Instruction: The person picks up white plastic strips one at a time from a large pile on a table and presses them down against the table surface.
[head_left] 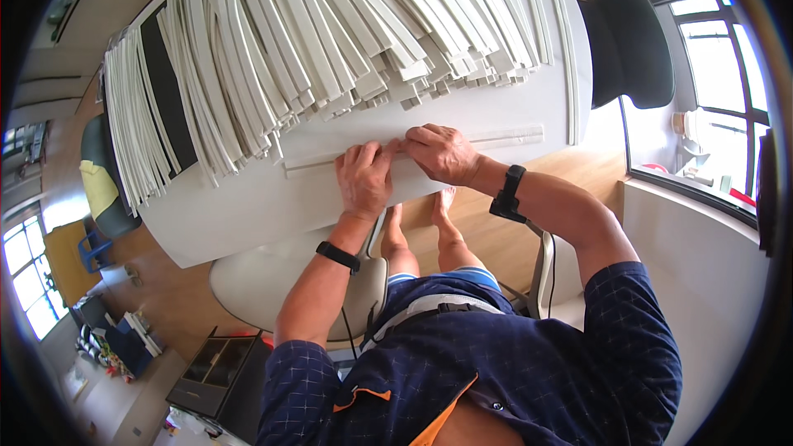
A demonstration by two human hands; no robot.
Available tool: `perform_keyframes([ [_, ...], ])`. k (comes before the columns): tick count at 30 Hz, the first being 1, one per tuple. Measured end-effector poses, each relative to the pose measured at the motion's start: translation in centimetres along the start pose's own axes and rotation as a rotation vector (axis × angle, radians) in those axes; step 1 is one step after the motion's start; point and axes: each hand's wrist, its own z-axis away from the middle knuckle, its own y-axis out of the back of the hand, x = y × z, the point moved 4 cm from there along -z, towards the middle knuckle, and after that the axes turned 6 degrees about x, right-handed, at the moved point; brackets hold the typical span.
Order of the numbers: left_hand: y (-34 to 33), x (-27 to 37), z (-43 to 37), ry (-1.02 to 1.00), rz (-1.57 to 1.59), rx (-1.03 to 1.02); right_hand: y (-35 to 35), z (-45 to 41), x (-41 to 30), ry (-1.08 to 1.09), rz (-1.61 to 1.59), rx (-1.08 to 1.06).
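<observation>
Both my hands meet over a thin pale strip (pixel 313 164) that lies along the near part of the white table. My left hand (pixel 364 178) has its fingers bent down onto the strip. Close beside it, thumbs almost touching, my right hand (pixel 441 152) pinches the same strip. Out to the right of that hand runs a flat clear plastic sleeve (pixel 511 136). My fingers hide the part of the strip between them. Just beyond my hands lie the ends of a large pile of long white strips (pixel 347 31), which look like plastic trim profiles.
Thinner white strips (pixel 127 118) lie at the left, beside a black band (pixel 167 93). One pair of strips (pixel 567 68) lies apart near the right end of the white table (pixel 248 217). Chairs stand around it, including a black one (pixel 632 43) and a cream one (pixel 272 285).
</observation>
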Motion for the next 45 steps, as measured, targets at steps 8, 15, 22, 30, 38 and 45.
perform_keyframes([
  [8,-0.2,0.0,-0.2,-0.040,-0.023,0.012,0.4,0.8,-0.5,-0.011,0.017,-0.073],
  [15,-0.2,-0.3,0.1,-0.025,-0.017,0.040,1.7,1.0,-1.2,-0.099,0.058,0.014],
  [22,-0.2,0.4,-0.3,-0.043,-0.031,-0.006,1.1,2.3,-0.6,-0.132,0.081,-0.048],
  [30,-0.6,-0.3,0.2,-0.032,0.008,0.014,1.5,1.6,-1.5,-0.216,0.117,-0.064],
  [38,-0.5,-0.4,0.3,-0.026,0.027,0.036,1.2,1.8,-1.6,-0.264,0.074,-0.065],
  [45,-0.3,-0.3,0.2,-0.038,0.004,0.015,1.0,1.7,-1.7,-0.258,0.078,-0.074],
])
